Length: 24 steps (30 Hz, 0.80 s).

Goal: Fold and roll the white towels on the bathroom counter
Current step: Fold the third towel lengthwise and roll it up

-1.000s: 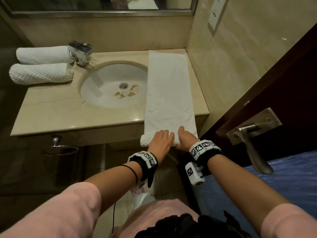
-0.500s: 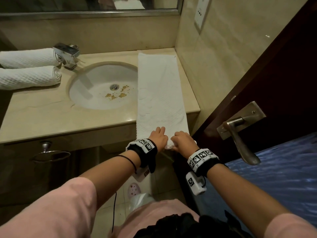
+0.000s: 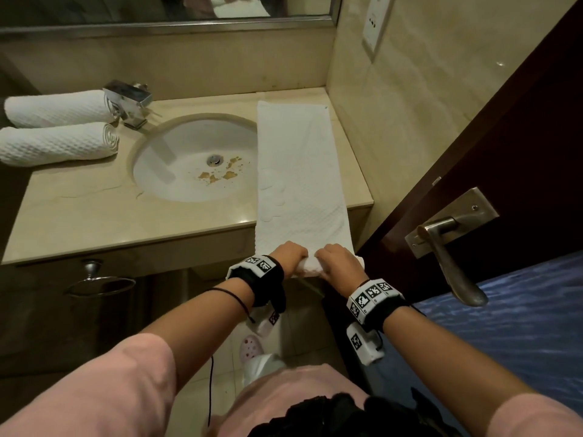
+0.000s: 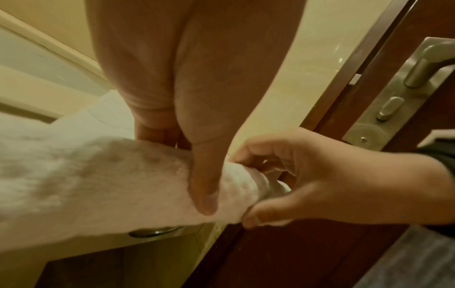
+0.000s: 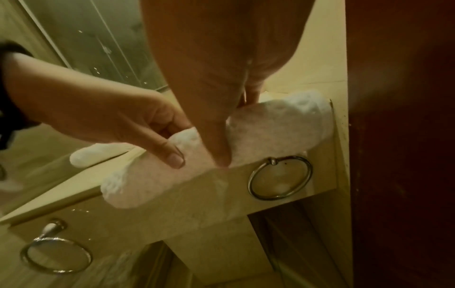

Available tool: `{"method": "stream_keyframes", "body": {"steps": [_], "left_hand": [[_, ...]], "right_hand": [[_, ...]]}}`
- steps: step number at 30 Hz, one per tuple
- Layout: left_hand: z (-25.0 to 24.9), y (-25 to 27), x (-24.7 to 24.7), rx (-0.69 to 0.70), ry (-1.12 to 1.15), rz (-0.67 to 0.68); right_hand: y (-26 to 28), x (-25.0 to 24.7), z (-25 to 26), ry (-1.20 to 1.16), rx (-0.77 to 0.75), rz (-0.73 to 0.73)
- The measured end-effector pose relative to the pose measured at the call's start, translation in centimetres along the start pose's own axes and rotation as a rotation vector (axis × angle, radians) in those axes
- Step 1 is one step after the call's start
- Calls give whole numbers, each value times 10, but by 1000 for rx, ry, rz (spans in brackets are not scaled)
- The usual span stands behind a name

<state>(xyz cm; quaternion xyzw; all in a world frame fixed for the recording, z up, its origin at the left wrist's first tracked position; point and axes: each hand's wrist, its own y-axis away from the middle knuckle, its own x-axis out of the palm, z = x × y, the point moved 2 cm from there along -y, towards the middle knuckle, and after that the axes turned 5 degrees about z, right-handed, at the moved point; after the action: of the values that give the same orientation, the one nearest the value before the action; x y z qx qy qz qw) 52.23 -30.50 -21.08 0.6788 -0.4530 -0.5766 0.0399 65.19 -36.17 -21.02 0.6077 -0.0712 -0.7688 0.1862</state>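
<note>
At the counter's front edge, right of the sink (image 3: 192, 159), a long folded white towel (image 3: 299, 171) lies lengthwise on the counter (image 3: 79, 216), its near end overhanging and started into a roll. Left hand (image 3: 288, 255) and right hand (image 3: 342, 261) sit side by side on that roll, fingers and thumbs curled around it. Roll tightness is hard to judge; wrist views are blurred. Two finished rolled towels (image 3: 60, 127) lie left of the faucet (image 3: 127, 100).

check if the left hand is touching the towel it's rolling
Touching. The right wrist view shows the left hand with its thumb and fingers curled round the rolled end of the towel, no gap between them.
</note>
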Motion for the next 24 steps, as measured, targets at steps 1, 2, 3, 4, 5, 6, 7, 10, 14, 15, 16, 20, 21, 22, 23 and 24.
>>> {"method": "stream_keyframes", "body": {"steps": [1,2,3,4,5,6,7,10,14,15,16,20,21,22,23,24], "left_hand": [[1,-2,2,-4,2,-5],[-1,-1,4,-17,-7,-16],[-3,0,7,-35,-35,-46],[-7,2,11,-52,-101,-103],[-11,4,16,-67,-179,-172],[-15,9,22,-69,-245,-222],[-20,13,26,-68,-306,-233],[-18,9,35,-20,-375,-335],[-16,5,26,6,-296,-170],[-12,3,25,-8,-265,-110],[-8,-2,25,14,-233,-97],[3,-5,13,32,-118,-1],[4,-5,12,28,-122,10],[5,-6,12,21,-137,13],[6,-5,12,12,-159,8],[6,-4,13,8,-190,-10]], "right_hand": [[-2,-2,0,-34,27,30],[-5,-6,0,-82,52,54],[-8,-9,-2,-139,77,67],[-11,-14,-5,-192,97,72],[-14,-19,-7,-225,107,85],[-18,-23,-10,-237,104,106],[-20,-28,-11,-237,99,135],[-25,-37,-13,-236,104,227],[-22,-29,-9,-124,103,215],[-20,-24,-7,-88,96,187],[-17,-19,-4,-60,83,155],[-5,-3,4,105,-9,11],[-3,-2,6,103,-24,-1],[-3,-3,7,92,-29,-12],[-5,-4,8,72,-11,-15],[-6,-7,9,60,24,10]]}}
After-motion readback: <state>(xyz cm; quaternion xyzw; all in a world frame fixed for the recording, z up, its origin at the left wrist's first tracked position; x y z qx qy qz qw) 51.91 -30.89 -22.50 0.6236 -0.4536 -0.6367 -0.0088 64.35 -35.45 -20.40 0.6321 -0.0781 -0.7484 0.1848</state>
